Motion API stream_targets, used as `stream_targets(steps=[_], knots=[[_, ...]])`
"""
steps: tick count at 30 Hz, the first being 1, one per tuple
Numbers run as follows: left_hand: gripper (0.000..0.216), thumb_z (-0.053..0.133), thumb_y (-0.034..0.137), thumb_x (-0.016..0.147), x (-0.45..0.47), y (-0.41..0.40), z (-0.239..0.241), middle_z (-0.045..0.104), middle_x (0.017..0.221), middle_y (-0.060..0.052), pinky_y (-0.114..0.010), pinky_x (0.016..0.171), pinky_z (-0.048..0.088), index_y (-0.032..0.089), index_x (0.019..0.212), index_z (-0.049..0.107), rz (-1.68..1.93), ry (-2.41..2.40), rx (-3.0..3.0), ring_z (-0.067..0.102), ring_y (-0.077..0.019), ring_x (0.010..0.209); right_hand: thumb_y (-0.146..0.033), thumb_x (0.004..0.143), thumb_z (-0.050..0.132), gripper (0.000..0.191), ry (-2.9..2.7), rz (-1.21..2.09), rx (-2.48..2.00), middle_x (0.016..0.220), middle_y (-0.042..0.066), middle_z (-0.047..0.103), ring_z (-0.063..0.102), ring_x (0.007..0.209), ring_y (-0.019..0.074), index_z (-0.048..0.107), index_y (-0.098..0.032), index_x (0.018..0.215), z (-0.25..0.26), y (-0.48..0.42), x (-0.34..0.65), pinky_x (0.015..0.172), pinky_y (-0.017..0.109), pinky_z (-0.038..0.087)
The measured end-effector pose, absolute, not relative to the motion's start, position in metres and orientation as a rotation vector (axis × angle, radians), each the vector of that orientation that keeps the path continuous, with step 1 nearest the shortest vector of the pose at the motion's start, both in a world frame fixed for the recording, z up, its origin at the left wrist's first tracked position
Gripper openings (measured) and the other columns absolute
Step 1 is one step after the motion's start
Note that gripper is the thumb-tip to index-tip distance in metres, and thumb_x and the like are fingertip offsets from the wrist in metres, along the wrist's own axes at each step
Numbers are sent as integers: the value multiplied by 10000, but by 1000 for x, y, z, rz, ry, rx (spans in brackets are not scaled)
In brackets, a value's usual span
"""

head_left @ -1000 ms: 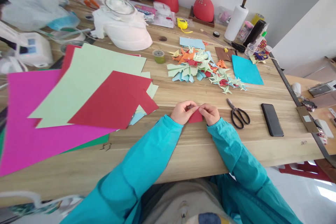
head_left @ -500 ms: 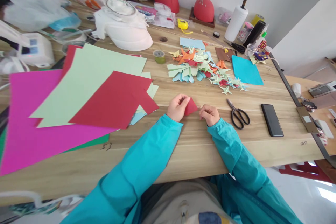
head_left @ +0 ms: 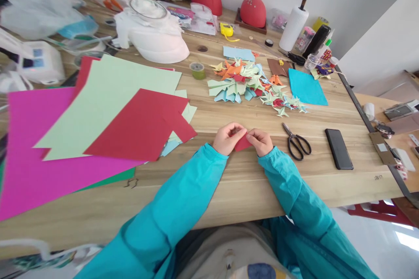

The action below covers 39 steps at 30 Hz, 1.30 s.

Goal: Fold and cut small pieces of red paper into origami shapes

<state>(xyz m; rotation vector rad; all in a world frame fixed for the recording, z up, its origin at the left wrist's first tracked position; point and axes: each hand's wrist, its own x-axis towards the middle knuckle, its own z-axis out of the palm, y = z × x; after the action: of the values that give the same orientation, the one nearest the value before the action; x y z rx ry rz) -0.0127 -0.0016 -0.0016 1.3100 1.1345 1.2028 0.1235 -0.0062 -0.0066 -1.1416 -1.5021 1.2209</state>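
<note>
A small piece of red paper point(head_left: 242, 143) is pinched between my two hands over the front middle of the table. My left hand point(head_left: 228, 137) grips its left side, with thumb and fingers together near the top edge. On the right side, my right hand point(head_left: 261, 141) pinches the same paper, its fingertips almost touching those of the left. The fingers cover part of the paper, so its full folded shape is hidden. Beyond the hands lies a pile of folded paper pieces point(head_left: 234, 83) in green, orange, blue and red. Black-handled scissors point(head_left: 296, 141) rest to the right of my right hand.
Large sheets of red paper point(head_left: 140, 126), green paper point(head_left: 111, 83) and magenta paper point(head_left: 36, 139) overlap at left. A phone point(head_left: 339, 149) lies at right. Behind are a tape roll point(head_left: 197, 70), turquoise paper point(head_left: 307, 87), a yellow tape measure point(head_left: 226, 29) and a red pincushion point(head_left: 253, 11).
My right hand has moved left and taken hold of the red paper, which only my left hand held before. My left hand has shifted slightly right, and the paper has turned.
</note>
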Motion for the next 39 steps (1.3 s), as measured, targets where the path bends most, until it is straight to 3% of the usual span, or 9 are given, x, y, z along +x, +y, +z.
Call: stream_targets(steps=[14, 21, 27, 39], knots=[[258, 703, 370, 574, -18, 12, -21, 556, 558, 25, -220, 513, 374, 143, 621, 588, 1336, 1093, 914, 484, -92, 520, -240, 642, 479, 138, -1509, 1280, -1135, 453, -28, 507, 418, 436, 87, 498, -179, 520, -2, -10, 127, 479, 231, 350], [226, 671, 350, 610, -16, 3, -6, 547, 545, 21, -214, 507, 358, 142, 591, 584, 1177, 1138, 1206, 461, -94, 531, -393, 686, 555, 230, -1471, 1213, -1160, 518, -38, 476, 400, 485, 82, 508, -177, 621, -9, -5, 125, 493, 229, 340], [212, 536, 335, 702, -17, 3, -1, 510, 565, 27, -221, 542, 354, 154, 596, 566, 1107, 1110, 1318, 444, -105, 575, -454, 665, 567, 304, -1442, 1245, -1160, 495, -45, 425, 348, 469, 74, 489, -173, 579, -6, -5, 124, 470, 231, 296], [212, 498, 331, 684, -16, -2, 4, 456, 528, 34, -229, 526, 321, 168, 551, 522, 897, 1022, 1436, 409, -109, 546, -587, 677, 510, 421, -1511, 1289, -1198, 477, -64, 340, 281, 450, 68, 420, -192, 566, -3, -6, 124, 435, 223, 238]])
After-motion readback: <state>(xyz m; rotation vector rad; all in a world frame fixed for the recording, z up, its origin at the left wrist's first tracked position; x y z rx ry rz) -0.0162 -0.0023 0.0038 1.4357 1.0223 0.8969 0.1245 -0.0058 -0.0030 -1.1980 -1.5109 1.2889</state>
